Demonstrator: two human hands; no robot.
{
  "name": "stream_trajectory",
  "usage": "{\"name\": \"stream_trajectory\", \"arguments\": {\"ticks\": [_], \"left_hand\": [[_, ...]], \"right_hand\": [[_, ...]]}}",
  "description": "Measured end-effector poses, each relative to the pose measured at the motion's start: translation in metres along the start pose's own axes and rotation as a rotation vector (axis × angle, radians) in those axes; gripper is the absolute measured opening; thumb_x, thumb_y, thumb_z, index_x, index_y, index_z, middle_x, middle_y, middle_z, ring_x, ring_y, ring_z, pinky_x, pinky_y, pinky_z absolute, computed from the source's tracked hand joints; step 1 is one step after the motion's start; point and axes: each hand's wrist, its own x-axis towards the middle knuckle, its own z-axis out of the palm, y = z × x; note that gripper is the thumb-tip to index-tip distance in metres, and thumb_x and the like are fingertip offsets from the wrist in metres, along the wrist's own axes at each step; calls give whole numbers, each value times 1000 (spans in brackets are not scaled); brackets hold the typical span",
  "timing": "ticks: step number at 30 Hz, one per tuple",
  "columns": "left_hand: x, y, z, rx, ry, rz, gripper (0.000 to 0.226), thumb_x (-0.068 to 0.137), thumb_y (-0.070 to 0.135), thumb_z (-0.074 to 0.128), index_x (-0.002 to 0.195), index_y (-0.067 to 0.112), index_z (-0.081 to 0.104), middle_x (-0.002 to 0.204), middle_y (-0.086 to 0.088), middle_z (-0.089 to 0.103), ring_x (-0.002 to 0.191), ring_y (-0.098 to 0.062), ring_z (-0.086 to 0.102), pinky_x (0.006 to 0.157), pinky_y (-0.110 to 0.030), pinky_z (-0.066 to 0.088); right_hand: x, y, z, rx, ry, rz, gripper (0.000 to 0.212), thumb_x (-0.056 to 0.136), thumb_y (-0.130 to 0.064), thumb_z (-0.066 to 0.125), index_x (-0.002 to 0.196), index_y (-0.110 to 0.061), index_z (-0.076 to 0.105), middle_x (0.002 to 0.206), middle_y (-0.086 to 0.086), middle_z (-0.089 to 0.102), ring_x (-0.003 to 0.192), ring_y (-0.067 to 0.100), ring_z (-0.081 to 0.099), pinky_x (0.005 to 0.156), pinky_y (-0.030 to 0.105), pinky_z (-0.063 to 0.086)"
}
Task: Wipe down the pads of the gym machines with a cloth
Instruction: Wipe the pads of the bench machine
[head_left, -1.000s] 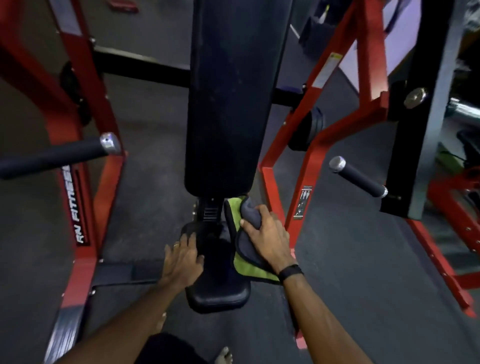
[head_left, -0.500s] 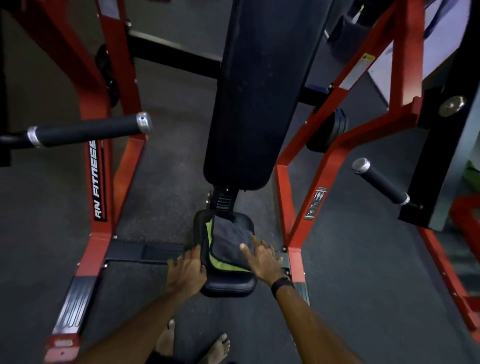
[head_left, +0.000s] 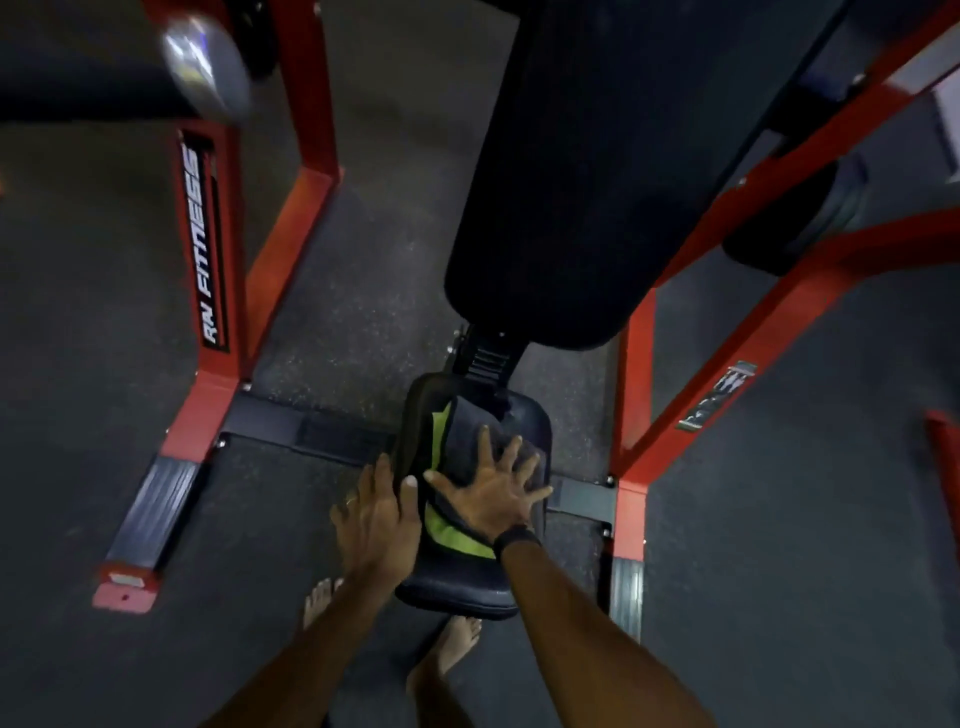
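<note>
Right hand (head_left: 491, 496) now flat, fingers (head_left: 511, 457) spread wide, pressing the cloth (head_left: 457, 441) down on the seat pad (head_left: 524, 415), no longer bunched up near the backrest (head_left: 571, 182). Left hand (head_left: 376, 512) gripping the seat's edge, steadying. Seat wipe properly under way.

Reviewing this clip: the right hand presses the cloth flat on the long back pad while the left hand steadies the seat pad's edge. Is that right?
Not quite. In the head view the right hand presses the cloth flat on the seat pad, not the long back pad. The left hand does steady the seat pad's edge.
</note>
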Motion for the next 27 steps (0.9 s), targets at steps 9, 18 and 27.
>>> {"name": "stream_trajectory", "arguments": {"ticks": [9, 18, 27], "left_hand": [[20, -2, 70, -233, 211, -287, 86, 93, 65, 21, 154, 6, 30, 158, -23, 32, 140, -42, 37, 115, -52, 31], [30, -16, 86, 111, 99, -205, 79, 96, 72, 2, 153, 21, 22, 162, -18, 21, 133, -40, 48, 111, -61, 35], [34, -9, 84, 172, 83, -240, 68, 102, 58, 16, 150, 15, 37, 158, -20, 32, 126, -41, 53, 108, -59, 36]], "right_hand": [[102, 22, 36, -17, 169, 121, 94, 86, -81, 41, 159, -41, -3, 167, 16, -10, 149, 52, -11, 105, 83, 8], [207, 37, 3, -96, 207, 76, 87, 86, -82, 38, 155, -28, 31, 154, 16, 33, 140, 46, 28, 104, 72, 28], [-10, 88, 79, 211, 368, -76, 73, 91, -65, 41, 156, -33, 33, 165, 17, 17, 151, 43, 16, 106, 63, 37]]}}
